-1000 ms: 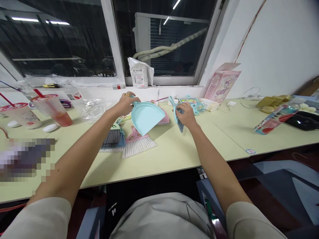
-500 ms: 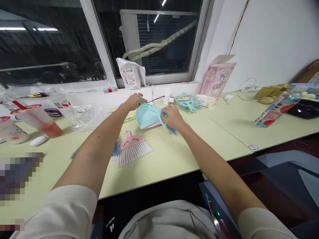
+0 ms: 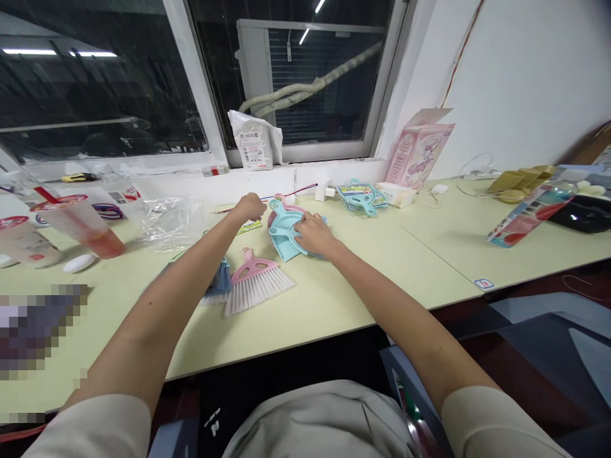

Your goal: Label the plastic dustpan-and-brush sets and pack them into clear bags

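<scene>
A light-blue dustpan [image 3: 285,249] lies toward the back of the table, partly over a pink dustpan [image 3: 292,207]. My right hand [image 3: 314,234] bends its fingers over a light-blue hand brush at the dustpan's right side and covers most of it. Just left of the dustpan's handle, my left hand [image 3: 252,207] is curled closed and apart from it, with nothing visible in it. A pink hand brush [image 3: 258,280] with white bristles lies nearer me. Beside it, a blue-bristled brush [image 3: 219,280] is partly hidden by my left forearm.
A packaged light-blue brush set [image 3: 361,196] lies right of my hands, near a pink box [image 3: 419,152]. On the left are crumpled clear plastic [image 3: 169,222] and a drink cup [image 3: 81,226]. A tilted bottle [image 3: 529,213] stands at the right. The table's front edge runs below the brushes.
The dustpan has come down onto the pink one, and my left hand has let go of its handle. My right hand has moved left with the light-blue brush onto the dustpan.
</scene>
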Available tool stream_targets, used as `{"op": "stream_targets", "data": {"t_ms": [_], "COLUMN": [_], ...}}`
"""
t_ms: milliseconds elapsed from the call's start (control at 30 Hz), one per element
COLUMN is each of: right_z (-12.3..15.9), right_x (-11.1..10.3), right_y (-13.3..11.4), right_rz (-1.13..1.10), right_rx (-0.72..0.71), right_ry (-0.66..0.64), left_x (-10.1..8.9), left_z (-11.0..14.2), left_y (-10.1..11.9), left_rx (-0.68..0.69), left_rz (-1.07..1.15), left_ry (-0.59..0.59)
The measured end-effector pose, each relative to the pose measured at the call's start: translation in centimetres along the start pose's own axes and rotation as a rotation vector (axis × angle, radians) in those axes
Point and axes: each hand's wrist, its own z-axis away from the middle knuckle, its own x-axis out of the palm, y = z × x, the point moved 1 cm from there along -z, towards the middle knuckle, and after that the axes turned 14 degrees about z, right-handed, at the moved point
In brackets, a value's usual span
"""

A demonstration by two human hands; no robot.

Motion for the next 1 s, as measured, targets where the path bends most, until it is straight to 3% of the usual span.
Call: {"op": "stream_targets", "data": {"t_ms": [100,200,567,733,900,1000], "right_z": [0.0,0.0,0.2,0.7,1.3,1.6], "right_x": [0.1,0.4,1.2,0.6,1.3,2.3], "right_y": [-0.1,0.1,1.6,2.6,5.3,6.6], "right_rz": [-0.024,-0.088,-0.262,-0.302,-0.327,-0.351], "right_rx": [0.028,0.061,0.131,0.141,0.354,0.493], "right_ry": [0.000,-0.005,-0.001,0.058,0.173,0.175], "left_x": [1.2,1.9,2.3,3.4,4.6,5.3], "left_z": [3.1,5.0,3.5,2.3,0.5,-0.3], "left_y": [0.3,0.6,0.0,0.6,0.5,0.1], "left_rx": [-0.048,-0.022,0.025,0.015,0.059,0.098], "left_rz": [0.077,0.130,0.129,0.034,-0.132,-0.176], "left_ry": [-0.138,-0.185,-0.227,-0.079,0.123,0.179]}}
